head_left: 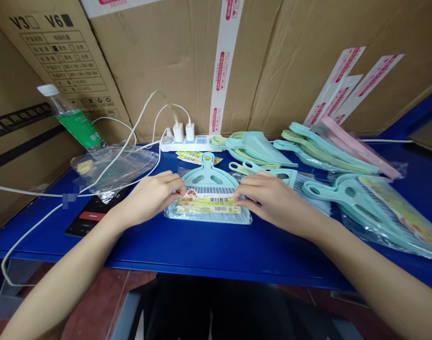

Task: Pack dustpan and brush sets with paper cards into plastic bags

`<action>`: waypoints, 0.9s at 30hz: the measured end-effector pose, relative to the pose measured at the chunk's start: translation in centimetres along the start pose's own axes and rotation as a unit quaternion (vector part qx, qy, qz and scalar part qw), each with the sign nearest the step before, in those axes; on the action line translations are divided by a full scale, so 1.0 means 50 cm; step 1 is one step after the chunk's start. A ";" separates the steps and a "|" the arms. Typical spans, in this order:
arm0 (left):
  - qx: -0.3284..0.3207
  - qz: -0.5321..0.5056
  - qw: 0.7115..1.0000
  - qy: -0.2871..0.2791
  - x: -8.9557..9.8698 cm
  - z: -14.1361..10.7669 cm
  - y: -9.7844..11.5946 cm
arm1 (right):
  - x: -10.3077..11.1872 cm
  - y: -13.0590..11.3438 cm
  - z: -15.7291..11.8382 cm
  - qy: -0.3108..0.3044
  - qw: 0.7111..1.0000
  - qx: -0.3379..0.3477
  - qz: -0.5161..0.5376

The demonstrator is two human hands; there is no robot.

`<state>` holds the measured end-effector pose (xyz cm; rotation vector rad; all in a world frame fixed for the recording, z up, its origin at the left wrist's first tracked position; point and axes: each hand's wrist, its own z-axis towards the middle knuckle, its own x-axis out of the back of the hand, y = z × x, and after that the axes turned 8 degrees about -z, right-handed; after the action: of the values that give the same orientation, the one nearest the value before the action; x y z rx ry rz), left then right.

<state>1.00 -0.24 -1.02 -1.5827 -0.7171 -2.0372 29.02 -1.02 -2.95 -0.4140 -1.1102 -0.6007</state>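
Note:
Right in front of me a light-blue dustpan and brush set (211, 175) lies on the table in a clear plastic bag, its handle pointing away. Across its bristles is a yellow and white label card (209, 202) with printed characters and a barcode. My left hand (158, 194) is closed in a pinch at the card's left end. At its right end my right hand (270, 197) pinches too, fingers bent down. Whether the card is inside the bag or on top of it, I cannot tell.
Wrapped dustpan sets (371, 200) and loose dustpans (261, 146) lie to the right and behind. A power strip (205, 143) with chargers stands at the back. On the left are a bottle (77, 125), plastic bags (120, 163), a phone (91, 215) and cables. Cardboard boxes (187, 61) wall the back.

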 end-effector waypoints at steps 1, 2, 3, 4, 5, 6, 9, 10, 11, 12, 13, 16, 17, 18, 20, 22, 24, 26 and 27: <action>0.004 0.008 1.000 -0.004 0.000 0.000 -0.002 | 0.000 0.000 0.000 -0.003 1.000 0.001 -0.005; 0.007 0.013 1.000 -0.007 0.000 0.000 -0.003 | 0.000 0.000 0.000 -0.006 1.000 0.001 -0.009; 0.007 0.014 1.000 -0.011 0.000 0.001 -0.004 | -0.001 -0.001 0.000 -0.010 1.000 0.003 -0.010; 0.004 0.014 1.000 -0.012 0.000 0.001 -0.004 | -0.001 -0.001 0.000 -0.012 1.000 0.007 -0.009; -0.002 0.012 1.000 -0.011 0.000 0.001 -0.003 | -0.001 -0.001 0.000 -0.015 1.000 0.011 -0.007; -0.013 0.008 1.000 -0.009 0.000 0.001 -0.001 | -0.002 -0.002 0.000 -0.017 1.000 0.016 -0.005; -0.056 -0.006 0.998 -0.003 -0.004 0.002 0.006 | -0.004 -0.004 0.001 -0.016 0.999 0.026 -0.014; -0.070 -0.008 0.998 -0.006 -0.006 0.002 0.009 | -0.005 -0.005 0.001 -0.010 0.999 0.030 -0.020; -0.078 -0.008 0.997 -0.015 -0.009 0.003 0.011 | -0.006 -0.006 0.001 -0.003 0.999 0.035 -0.023; -0.081 -0.004 0.996 -0.030 -0.013 0.003 0.014 | -0.007 -0.008 0.002 0.004 0.999 0.042 -0.024; -0.080 0.004 0.996 -0.047 -0.016 0.004 0.016 | -0.009 -0.009 0.003 0.008 0.998 0.049 -0.023; -0.068 0.031 0.994 -0.084 -0.025 0.006 0.021 | -0.016 -0.016 0.005 0.001 0.997 0.070 -0.013; -0.067 0.038 0.993 -0.088 -0.027 0.007 0.022 | -0.018 -0.018 0.005 -0.008 0.997 0.074 -0.012; -0.068 0.042 0.993 -0.089 -0.028 0.008 0.023 | -0.021 -0.020 0.006 -0.019 0.997 0.076 -0.010; -0.070 0.047 0.993 -0.088 -0.029 0.009 0.024 | -0.026 -0.022 0.007 -0.039 0.996 0.075 -0.006; -0.070 0.053 0.992 -0.091 -0.029 0.011 0.026 | -0.031 -0.024 0.008 -0.052 0.996 0.069 -0.001; -0.070 0.064 0.991 -0.094 -0.029 0.012 0.029 | -0.036 -0.025 0.008 -0.057 0.996 0.062 0.001; -0.075 0.080 0.990 -0.092 -0.030 0.014 0.033 | -0.039 -0.027 0.008 -0.059 0.997 0.057 0.000; -0.079 0.088 0.989 -0.090 -0.030 0.015 0.036 | -0.040 -0.028 0.008 -0.058 0.997 0.055 0.000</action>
<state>3.04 -1.03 -2.12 -1.8674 -0.4678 -1.8804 27.20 -1.39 -4.61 -0.3559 -1.2480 -0.5178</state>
